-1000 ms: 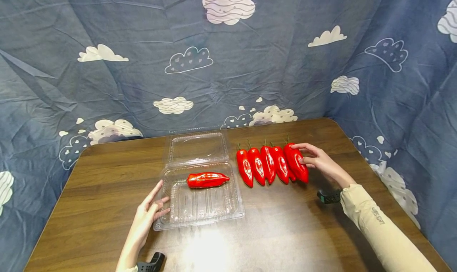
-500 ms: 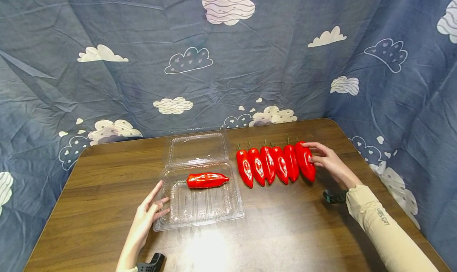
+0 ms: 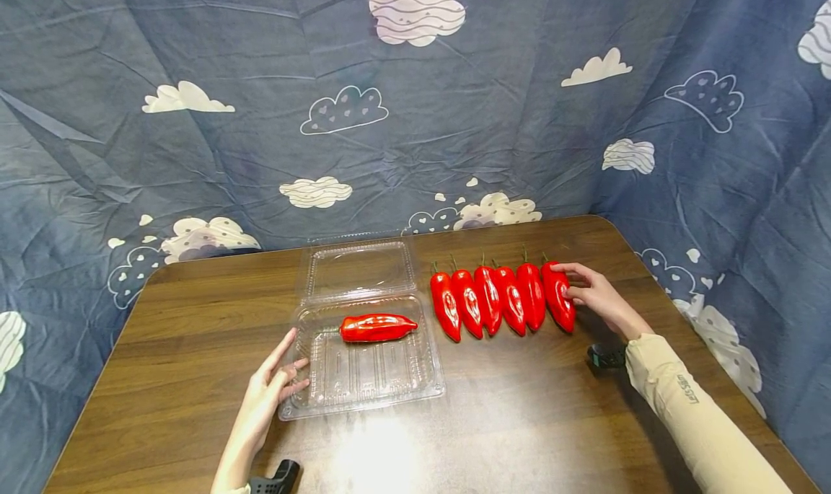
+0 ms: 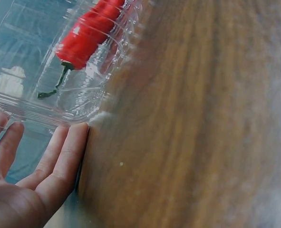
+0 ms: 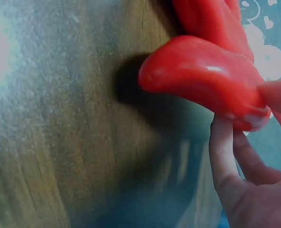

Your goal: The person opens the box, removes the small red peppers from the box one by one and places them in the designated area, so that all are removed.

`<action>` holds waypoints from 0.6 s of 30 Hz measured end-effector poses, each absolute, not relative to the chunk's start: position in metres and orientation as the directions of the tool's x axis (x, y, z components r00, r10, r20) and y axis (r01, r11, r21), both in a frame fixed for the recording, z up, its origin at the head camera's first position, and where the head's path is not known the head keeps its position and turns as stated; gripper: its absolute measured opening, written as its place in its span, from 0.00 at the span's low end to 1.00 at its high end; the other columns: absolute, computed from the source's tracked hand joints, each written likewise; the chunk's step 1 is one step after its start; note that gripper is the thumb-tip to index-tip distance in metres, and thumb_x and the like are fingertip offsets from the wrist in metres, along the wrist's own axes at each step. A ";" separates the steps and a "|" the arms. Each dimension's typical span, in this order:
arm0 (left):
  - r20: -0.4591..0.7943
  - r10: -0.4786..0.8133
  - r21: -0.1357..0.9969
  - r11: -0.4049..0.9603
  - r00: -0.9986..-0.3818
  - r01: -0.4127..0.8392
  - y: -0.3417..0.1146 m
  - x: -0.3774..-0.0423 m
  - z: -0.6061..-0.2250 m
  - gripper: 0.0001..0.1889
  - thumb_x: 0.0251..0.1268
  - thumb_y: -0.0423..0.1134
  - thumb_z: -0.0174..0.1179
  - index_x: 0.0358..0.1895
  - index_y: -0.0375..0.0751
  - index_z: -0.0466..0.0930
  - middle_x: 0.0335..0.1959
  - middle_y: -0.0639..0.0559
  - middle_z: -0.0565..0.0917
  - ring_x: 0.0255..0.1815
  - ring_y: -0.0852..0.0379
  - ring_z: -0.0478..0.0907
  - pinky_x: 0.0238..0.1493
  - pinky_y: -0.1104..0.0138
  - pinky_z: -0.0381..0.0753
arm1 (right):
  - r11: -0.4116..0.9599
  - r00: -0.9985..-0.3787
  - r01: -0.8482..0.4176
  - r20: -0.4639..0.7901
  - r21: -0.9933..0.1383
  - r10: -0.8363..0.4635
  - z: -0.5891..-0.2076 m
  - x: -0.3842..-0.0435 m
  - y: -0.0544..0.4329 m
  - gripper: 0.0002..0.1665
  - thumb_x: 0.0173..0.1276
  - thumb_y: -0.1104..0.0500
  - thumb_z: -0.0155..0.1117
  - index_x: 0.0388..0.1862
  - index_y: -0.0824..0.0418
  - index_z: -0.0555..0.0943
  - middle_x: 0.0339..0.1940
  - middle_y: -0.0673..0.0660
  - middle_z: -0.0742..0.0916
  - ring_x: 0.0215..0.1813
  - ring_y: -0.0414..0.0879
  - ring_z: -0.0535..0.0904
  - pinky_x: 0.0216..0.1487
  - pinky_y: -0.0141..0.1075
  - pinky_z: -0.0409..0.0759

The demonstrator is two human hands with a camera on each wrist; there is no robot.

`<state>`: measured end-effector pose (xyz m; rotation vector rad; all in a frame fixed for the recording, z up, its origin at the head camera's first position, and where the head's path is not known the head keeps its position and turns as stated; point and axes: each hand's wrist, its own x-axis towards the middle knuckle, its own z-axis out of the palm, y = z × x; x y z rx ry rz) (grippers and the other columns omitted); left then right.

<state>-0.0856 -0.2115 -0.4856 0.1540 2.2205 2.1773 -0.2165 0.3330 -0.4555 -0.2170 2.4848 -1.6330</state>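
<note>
Several glossy red peppers with green stems lie in a row on the table in the head view; the one at the right end is the red pepper (image 3: 558,299) that my right hand (image 3: 600,299) pinches. In the right wrist view its rounded tip (image 5: 164,71) points left over a dark shadow, with fingers against opposite sides. My left hand (image 3: 262,389) rests at the left edge of a clear plastic clamshell container (image 3: 363,400), its fingers nearly straight against the wall. Another red pepper (image 3: 379,328) lies crosswise inside, stem to the left.
Behind the container's base its clear lid (image 3: 360,269) lies folded back. The neighbouring pepper (image 3: 531,297) is close to the held one. A blue cloud-print cloth (image 3: 260,155) hangs behind the wooden table (image 3: 195,321).
The right hand has moved right with its pepper, away from the row, leaving a small gap and uncovering the neighbouring pepper. The left hand and container have not moved.
</note>
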 end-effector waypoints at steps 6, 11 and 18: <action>0.037 0.084 0.999 0.016 -0.996 0.038 -0.211 -0.085 -0.485 0.31 0.68 0.24 0.42 0.75 0.36 0.52 0.76 0.39 0.48 0.57 0.61 0.74 0.50 0.61 0.80 | 0.385 -0.972 0.000 -0.090 -0.923 -0.217 -0.458 -0.221 0.331 0.30 0.65 0.73 0.51 0.67 0.75 0.62 0.61 0.77 0.69 0.46 0.38 0.74 0.42 0.32 0.80; 0.042 0.085 0.999 0.023 -0.995 0.044 -0.211 -0.085 -0.485 0.31 0.67 0.24 0.41 0.75 0.36 0.52 0.76 0.39 0.48 0.57 0.61 0.74 0.50 0.61 0.80 | 0.362 -0.974 -0.002 -0.081 -0.932 -0.213 -0.462 -0.224 0.330 0.30 0.65 0.73 0.51 0.66 0.74 0.61 0.61 0.77 0.69 0.45 0.35 0.75 0.41 0.30 0.80; 0.017 0.078 0.999 0.031 -0.997 0.019 -0.212 -0.086 -0.486 0.32 0.67 0.23 0.40 0.75 0.38 0.52 0.76 0.41 0.48 0.58 0.60 0.74 0.51 0.60 0.79 | 0.331 -0.985 -0.018 -0.041 -0.943 -0.170 -0.464 -0.226 0.331 0.28 0.65 0.73 0.50 0.65 0.75 0.62 0.58 0.77 0.70 0.42 0.36 0.77 0.40 0.29 0.81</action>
